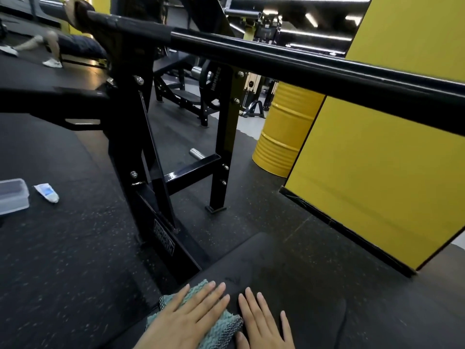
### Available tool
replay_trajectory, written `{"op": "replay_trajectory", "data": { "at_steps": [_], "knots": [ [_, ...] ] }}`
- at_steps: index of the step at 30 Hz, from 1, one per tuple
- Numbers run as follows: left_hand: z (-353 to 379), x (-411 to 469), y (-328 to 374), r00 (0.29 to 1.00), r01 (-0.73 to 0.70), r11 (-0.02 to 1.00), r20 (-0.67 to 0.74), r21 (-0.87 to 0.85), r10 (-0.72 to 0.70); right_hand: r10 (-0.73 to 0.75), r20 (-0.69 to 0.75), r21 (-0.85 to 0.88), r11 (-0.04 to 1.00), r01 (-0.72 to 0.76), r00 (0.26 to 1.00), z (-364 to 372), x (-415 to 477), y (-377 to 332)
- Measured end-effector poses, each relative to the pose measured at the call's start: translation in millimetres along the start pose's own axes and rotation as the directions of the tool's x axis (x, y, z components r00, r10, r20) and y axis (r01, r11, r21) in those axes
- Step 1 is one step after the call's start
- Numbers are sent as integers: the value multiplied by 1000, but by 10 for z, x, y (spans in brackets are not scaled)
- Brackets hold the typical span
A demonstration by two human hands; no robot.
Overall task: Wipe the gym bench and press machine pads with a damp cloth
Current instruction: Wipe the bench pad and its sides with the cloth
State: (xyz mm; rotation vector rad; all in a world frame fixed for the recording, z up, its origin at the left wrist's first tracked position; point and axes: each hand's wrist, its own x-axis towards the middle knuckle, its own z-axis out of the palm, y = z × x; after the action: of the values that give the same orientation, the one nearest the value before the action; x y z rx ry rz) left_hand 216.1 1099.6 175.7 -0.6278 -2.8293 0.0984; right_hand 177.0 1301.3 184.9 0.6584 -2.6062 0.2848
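A black padded bench pad point(289, 280) runs from the bottom middle of the head view toward the machine. A teal cloth point(225, 323) lies on its near left part. My left hand point(186, 316) presses flat on the cloth with straight fingers. My right hand point(264, 321) lies flat beside it, fingers straight, its thumb side touching the cloth's right edge and the rest on the bare pad. The black press machine frame point(151, 157) stands just beyond the pad, and its thick black bar point(302, 64) crosses overhead.
A clear plastic box point(12, 196) and a small white-and-blue tube point(47, 192) lie on the speckled rubber floor at left. A yellow drum point(284, 132) and a yellow wall panel point(377, 159) stand at right. Another bench point(186, 94) and a person's legs point(50, 49) are farther back.
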Motion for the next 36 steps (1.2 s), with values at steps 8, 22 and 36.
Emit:
{"op": "replay_trajectory", "data": {
  "at_steps": [8,22,36],
  "knots": [
    [-301,19,28,997,74,992,8,-104,-74,27,114,-6,1000,-27,993,-128,-38,-19],
    [-436,19,99,984,176,958,69,-229,-164,6,329,-48,999,10,944,-349,-118,-56],
    [-481,38,104,975,191,942,168,-275,-149,27,465,6,999,-34,885,-485,-88,-114]
  ]
}}
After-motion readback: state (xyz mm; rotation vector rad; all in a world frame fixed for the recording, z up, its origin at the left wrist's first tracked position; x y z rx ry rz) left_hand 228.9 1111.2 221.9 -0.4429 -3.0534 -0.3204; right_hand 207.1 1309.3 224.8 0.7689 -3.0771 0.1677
